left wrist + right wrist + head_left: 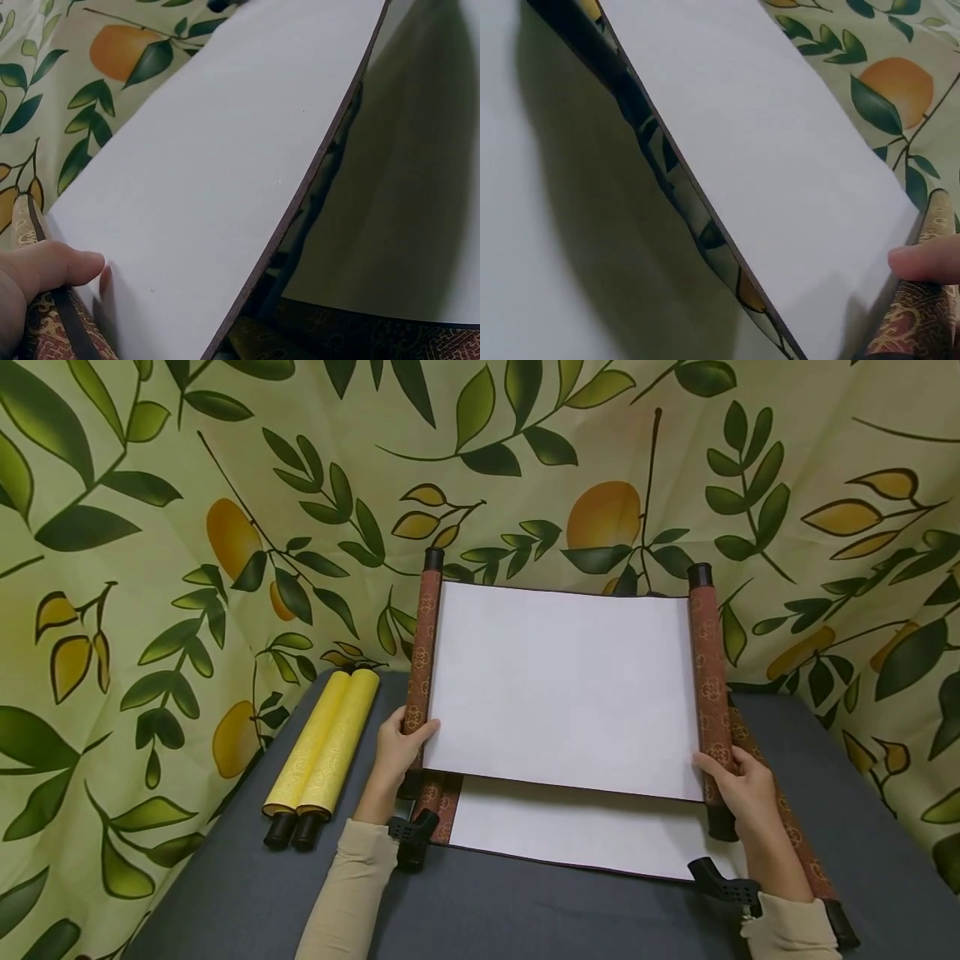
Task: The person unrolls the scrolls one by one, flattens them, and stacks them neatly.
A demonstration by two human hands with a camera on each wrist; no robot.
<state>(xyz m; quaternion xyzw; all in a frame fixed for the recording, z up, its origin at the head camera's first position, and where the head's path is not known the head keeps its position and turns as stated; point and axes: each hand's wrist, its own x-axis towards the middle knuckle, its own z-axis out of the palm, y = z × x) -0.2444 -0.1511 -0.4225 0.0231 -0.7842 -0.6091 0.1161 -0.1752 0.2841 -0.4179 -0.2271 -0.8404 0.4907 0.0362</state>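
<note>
Both hands hold up a partly unrolled scroll with a blank white sheet (562, 685) and red-brown patterned rolls with dark knobs at its two sides. My left hand (396, 752) grips the left roll (424, 635), its thumb on the front near the paper's edge. On the other side my right hand (746, 785) grips the right roll (707, 652), thumb at the front. The thumbs show on the brocade in both wrist views; the other fingers are mostly hidden behind the rolls. Below lies a second opened scroll (570, 827) on the table, partly covered by the raised one.
Two yellow rolled scrolls (337, 735) with dark knobs lie side by side on the left of the dark grey table (555, 918). A cloth with leaves and orange fruit (525, 485) hangs behind the table and along its sides.
</note>
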